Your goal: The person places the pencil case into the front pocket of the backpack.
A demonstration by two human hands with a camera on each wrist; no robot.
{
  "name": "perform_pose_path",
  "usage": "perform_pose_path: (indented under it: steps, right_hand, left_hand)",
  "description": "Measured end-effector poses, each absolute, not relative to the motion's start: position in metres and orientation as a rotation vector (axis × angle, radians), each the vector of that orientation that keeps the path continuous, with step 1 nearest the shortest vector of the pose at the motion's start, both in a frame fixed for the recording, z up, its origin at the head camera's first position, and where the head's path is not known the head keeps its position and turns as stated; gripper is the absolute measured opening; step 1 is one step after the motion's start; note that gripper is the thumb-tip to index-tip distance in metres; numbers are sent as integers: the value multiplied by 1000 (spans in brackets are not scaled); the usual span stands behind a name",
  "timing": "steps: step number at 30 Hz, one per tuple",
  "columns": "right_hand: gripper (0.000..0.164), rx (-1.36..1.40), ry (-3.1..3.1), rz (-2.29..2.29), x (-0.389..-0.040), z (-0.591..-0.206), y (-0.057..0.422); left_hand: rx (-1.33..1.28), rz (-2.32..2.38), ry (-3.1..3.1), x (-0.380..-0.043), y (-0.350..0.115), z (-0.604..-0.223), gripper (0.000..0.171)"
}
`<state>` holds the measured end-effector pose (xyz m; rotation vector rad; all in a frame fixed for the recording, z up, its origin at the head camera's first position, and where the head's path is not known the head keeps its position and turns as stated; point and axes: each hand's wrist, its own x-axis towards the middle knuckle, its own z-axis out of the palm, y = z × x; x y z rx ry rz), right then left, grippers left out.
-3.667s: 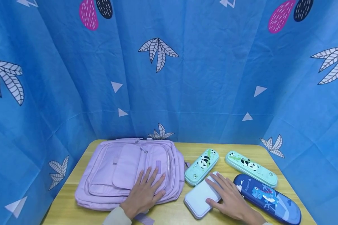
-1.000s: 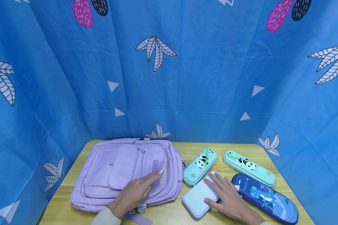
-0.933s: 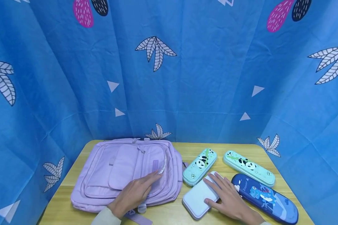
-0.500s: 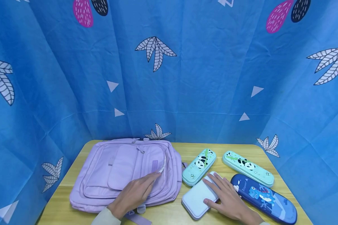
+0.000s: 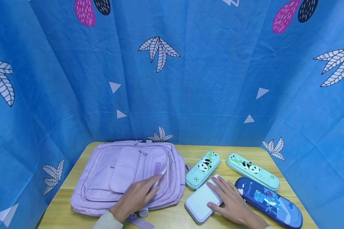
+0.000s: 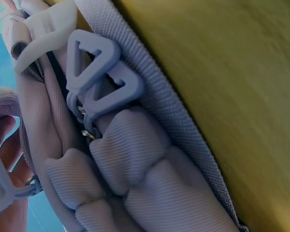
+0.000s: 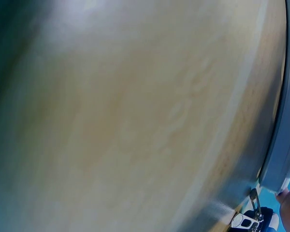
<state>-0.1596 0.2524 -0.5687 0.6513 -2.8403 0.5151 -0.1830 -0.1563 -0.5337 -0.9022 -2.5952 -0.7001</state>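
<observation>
A lilac backpack (image 5: 126,175) lies flat on the left of the table. My left hand (image 5: 137,195) is at its front pocket, fingers and thumb at the lifted pocket edge, where pale lining shows. In the left wrist view, part of the left hand (image 6: 17,208) shows behind a zip pull (image 6: 0,183), beside two triangular pulls (image 6: 108,72). My right hand (image 5: 230,202) rests with spread, straight fingers on a white pencil case (image 5: 200,203). The right wrist view holds mostly blurred table, with the case's edge (image 7: 282,116) at the right.
Two mint panda pencil cases (image 5: 199,175) (image 5: 256,173) lie behind the white one. A dark blue dinosaur pencil case (image 5: 272,203) is to the right of my right hand. A strap (image 5: 141,222) trails at the front of the wooden table (image 5: 172,219). Blue curtains (image 5: 212,79) stand around.
My left hand has gone from lying flat on the backpack to its pocket edge, which now lifts and shows lining. The right hand stays on the white case. The view has shifted slightly.
</observation>
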Motion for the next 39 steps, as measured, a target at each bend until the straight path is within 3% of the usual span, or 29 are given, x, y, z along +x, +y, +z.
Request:
perform_pose_path:
  steps: [9,25,32,39]
  right_hand:
    - [75,630,-2873,555,-161,-572,255]
    - [75,618,-2883,565,-161,-572,254]
    - [75,619,-2871,550,-160,-572,254]
    - [75,619,-2862,542,-160,-571,254]
  left_hand:
    - [-792,-763,-2579,-185,-157,-527,53]
    - [-424,-985,-2555,-186,-183,-473,54]
    - [-323,-1077,-2457,-182,-197,-472,55]
    - [-29,-1242,-2321,-171,-203,-478,56]
